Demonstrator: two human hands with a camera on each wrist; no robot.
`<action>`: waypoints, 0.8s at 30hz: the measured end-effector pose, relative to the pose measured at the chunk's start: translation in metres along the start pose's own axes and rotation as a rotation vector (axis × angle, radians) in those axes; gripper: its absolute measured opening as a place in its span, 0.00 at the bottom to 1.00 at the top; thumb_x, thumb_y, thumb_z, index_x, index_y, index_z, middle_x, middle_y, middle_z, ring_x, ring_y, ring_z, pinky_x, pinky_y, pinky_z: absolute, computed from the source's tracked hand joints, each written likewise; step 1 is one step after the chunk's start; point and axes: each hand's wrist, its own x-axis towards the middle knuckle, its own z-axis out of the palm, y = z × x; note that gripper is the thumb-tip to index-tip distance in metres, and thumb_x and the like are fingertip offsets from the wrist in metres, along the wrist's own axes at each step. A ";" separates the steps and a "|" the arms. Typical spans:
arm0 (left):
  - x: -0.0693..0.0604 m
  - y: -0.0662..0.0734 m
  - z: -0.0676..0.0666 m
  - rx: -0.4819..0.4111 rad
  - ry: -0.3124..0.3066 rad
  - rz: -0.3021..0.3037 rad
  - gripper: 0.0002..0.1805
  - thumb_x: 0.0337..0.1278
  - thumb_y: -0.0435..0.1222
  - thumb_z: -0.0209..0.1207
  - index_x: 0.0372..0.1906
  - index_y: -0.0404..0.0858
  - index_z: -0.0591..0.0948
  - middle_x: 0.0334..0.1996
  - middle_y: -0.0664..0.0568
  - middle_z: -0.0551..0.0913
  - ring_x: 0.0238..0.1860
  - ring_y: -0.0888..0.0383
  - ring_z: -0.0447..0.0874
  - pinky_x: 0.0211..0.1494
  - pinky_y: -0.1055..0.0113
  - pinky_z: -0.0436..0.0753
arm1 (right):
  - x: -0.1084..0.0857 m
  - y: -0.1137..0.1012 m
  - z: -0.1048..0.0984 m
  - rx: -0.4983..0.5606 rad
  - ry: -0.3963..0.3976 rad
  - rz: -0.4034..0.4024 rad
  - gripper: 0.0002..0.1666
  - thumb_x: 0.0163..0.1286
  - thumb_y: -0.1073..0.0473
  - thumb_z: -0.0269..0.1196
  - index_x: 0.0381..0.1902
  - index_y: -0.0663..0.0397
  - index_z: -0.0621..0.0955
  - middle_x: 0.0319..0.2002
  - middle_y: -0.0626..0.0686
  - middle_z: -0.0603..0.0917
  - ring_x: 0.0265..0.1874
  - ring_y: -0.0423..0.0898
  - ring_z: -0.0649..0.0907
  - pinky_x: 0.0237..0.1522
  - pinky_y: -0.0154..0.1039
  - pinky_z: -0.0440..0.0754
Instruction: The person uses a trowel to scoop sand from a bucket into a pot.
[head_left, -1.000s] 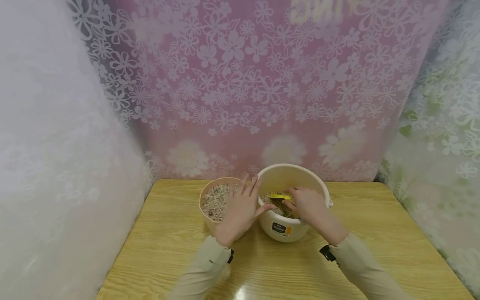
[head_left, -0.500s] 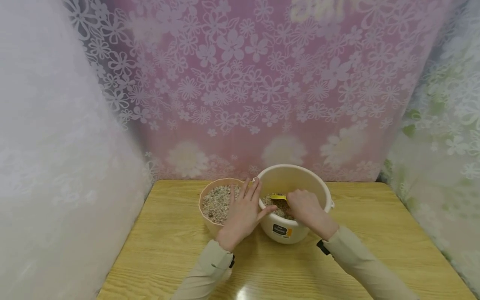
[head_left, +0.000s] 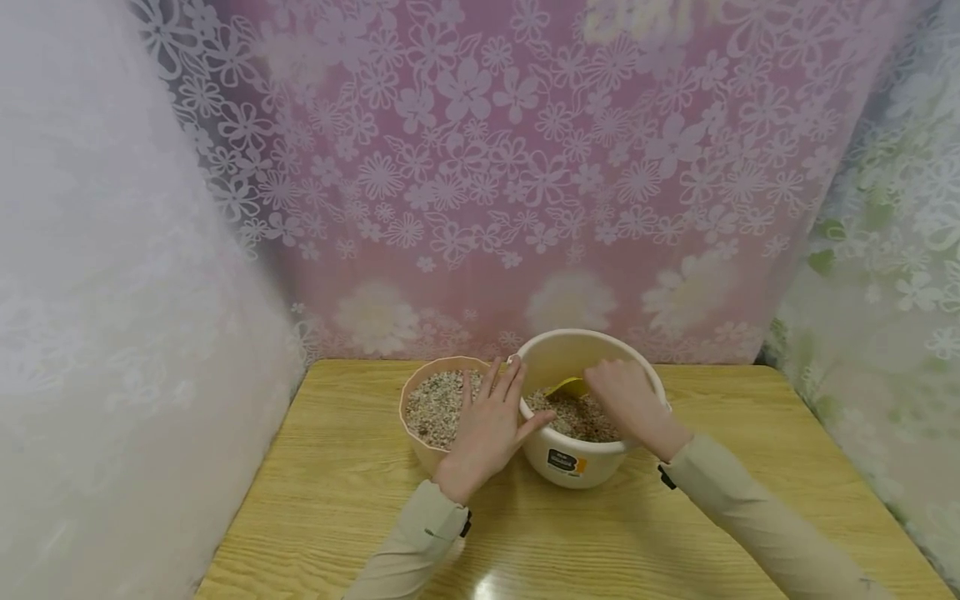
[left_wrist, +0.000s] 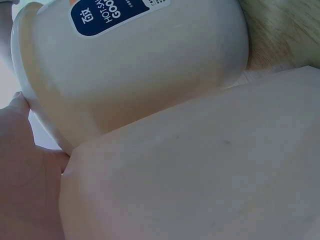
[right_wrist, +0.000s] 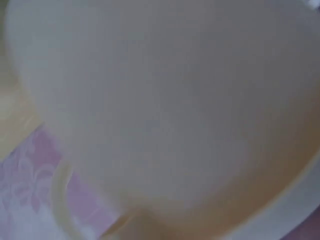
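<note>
A cream bucket [head_left: 573, 467] with a dark label stands on the table, part filled with a brown grainy mix [head_left: 577, 417]. My right hand [head_left: 622, 398] reaches inside over its right rim, fingers curled round a small yellow shovel [head_left: 567, 386] whose handle they hide. The shovel's blade sits tilted at the grains. Left of the bucket stands a peach pot [head_left: 424, 450], nearly full of pale grains [head_left: 435, 408]. My left hand [head_left: 487, 429] lies across the adjoining rims, fingers straight and thumb over the bucket's edge. The left wrist view has the thumb side of this hand [left_wrist: 22, 175] at the bucket rim.
Both containers rest near the back of the wood-grain table [head_left: 337, 500]. A pink flowered curtain [head_left: 465, 208] hangs close behind them, with pale sheeting [head_left: 150, 333] along the left. Blurred bucket wall [right_wrist: 165, 115] fills most of the right wrist view.
My right hand has shifted within the bucket, lately rightward and up, with the yellow shovel now tilted and more of the grains exposed. The left hand stays nearly still.
</note>
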 end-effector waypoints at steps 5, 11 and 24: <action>-0.001 0.000 0.001 0.008 -0.003 0.002 0.50 0.69 0.71 0.33 0.81 0.40 0.55 0.81 0.50 0.52 0.82 0.51 0.41 0.79 0.35 0.45 | 0.006 0.014 0.015 -0.150 0.108 -0.101 0.09 0.56 0.64 0.76 0.29 0.57 0.83 0.25 0.53 0.82 0.24 0.48 0.80 0.26 0.40 0.81; -0.003 0.000 0.001 0.003 -0.003 0.007 0.49 0.70 0.70 0.36 0.81 0.39 0.55 0.81 0.49 0.53 0.82 0.50 0.42 0.78 0.35 0.45 | 0.013 0.026 0.029 -0.304 0.206 -0.183 0.12 0.57 0.68 0.75 0.38 0.53 0.87 0.36 0.54 0.89 0.41 0.55 0.85 0.54 0.53 0.81; -0.007 0.000 0.000 -0.008 0.022 0.016 0.48 0.70 0.68 0.40 0.81 0.39 0.57 0.80 0.49 0.54 0.82 0.49 0.43 0.78 0.35 0.44 | 0.014 0.023 0.033 -0.425 0.251 -0.249 0.07 0.64 0.64 0.72 0.38 0.59 0.85 0.37 0.57 0.86 0.41 0.54 0.84 0.52 0.50 0.80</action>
